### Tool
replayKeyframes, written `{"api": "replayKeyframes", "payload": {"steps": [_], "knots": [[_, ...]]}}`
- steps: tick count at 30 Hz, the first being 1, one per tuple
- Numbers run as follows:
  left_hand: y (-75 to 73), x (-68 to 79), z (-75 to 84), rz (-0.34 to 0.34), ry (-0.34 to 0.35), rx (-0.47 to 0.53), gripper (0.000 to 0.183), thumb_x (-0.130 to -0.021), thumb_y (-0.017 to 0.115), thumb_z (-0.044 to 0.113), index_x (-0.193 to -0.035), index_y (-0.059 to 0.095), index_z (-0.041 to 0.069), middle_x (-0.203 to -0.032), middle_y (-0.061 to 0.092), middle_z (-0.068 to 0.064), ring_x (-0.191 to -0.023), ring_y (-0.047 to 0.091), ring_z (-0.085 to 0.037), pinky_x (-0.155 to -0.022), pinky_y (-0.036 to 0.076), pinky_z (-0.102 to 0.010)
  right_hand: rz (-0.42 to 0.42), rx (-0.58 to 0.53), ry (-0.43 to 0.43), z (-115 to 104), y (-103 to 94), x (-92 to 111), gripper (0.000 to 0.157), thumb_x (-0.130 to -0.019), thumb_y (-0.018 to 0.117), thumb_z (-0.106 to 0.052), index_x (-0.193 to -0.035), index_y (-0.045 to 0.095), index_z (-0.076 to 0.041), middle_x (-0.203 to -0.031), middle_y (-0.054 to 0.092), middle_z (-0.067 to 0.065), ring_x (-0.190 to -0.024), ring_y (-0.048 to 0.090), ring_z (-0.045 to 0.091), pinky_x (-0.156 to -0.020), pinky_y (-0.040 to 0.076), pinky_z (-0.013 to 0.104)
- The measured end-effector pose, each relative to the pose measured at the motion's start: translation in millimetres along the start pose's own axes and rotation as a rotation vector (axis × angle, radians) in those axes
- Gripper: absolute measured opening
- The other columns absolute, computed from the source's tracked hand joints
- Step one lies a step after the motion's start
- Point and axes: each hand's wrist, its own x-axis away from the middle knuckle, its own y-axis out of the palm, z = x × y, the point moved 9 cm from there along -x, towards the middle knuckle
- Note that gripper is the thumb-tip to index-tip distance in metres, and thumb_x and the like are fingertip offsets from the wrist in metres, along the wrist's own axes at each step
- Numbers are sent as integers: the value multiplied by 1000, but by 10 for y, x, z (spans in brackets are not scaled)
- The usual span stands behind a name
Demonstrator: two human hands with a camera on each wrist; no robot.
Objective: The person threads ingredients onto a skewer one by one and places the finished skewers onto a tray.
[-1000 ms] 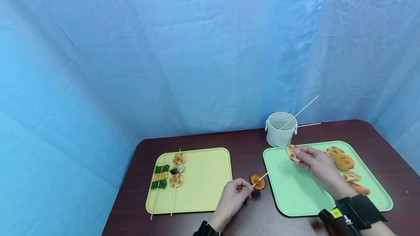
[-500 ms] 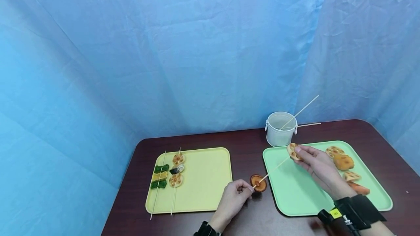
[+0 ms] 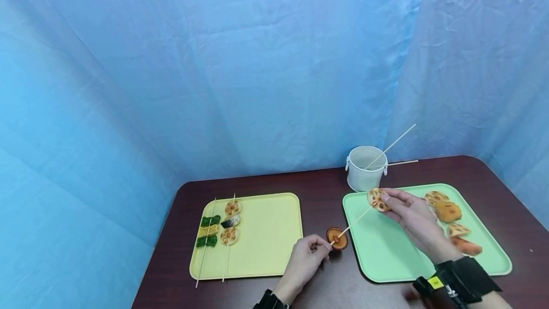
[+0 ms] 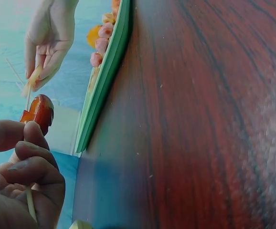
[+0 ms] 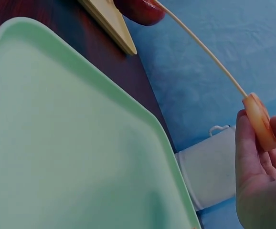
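My left hand (image 3: pixel 303 260) pinches a thin wooden skewer (image 3: pixel 359 219) near its lower end. A brown mushroom cap (image 3: pixel 337 239) is threaded on it, just beyond the fingertips. Over the green tray, my right hand (image 3: pixel 415 222) holds a lotus root slice (image 3: pixel 376 200) between thumb and fingers. The skewer's far tip meets the edge of this slice (image 5: pixel 259 121) in the right wrist view; how deep it goes in, I cannot tell. The left wrist view shows the mushroom (image 4: pixel 43 113) close to the left fingers.
On the green tray (image 3: pixel 386 261) several food pieces (image 3: pixel 448 212) lie along the right side. Two loaded skewers (image 3: pixel 208 230) rest on the yellow tray (image 3: pixel 266 237) at left. Behind the green tray stands a white bucket (image 3: pixel 362 178) with skewers in it.
The right hand has shifted slightly left, and the lotus root slice has turned its face more to the head camera, its edge now at the skewer's tip. The left hand stays nearly still.
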Motion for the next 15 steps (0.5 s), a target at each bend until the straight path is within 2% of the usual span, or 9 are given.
{"api": "replayKeyframes", "payload": {"steps": [10,15], "knots": [[3,18,-6,40,-23,67,19,-85,67,16,-83,69,-3,-64,63,-5,-48,44,-5,-42,32,-17,-46,-20,-13,15,149,8,49,-96,59,-21,-132,44,8,-110,63,0,-99,63,10,-84,51,27],[-23,23,12,52,-19,54,15,-85,66,14,-84,70,-1,-67,65,-9,-49,43,-2,-44,31,-16,-30,39,-3,32,172,14,61,-95,60,-25,-136,38,15,-109,64,-1,-98,64,11,-84,52,29]]}}
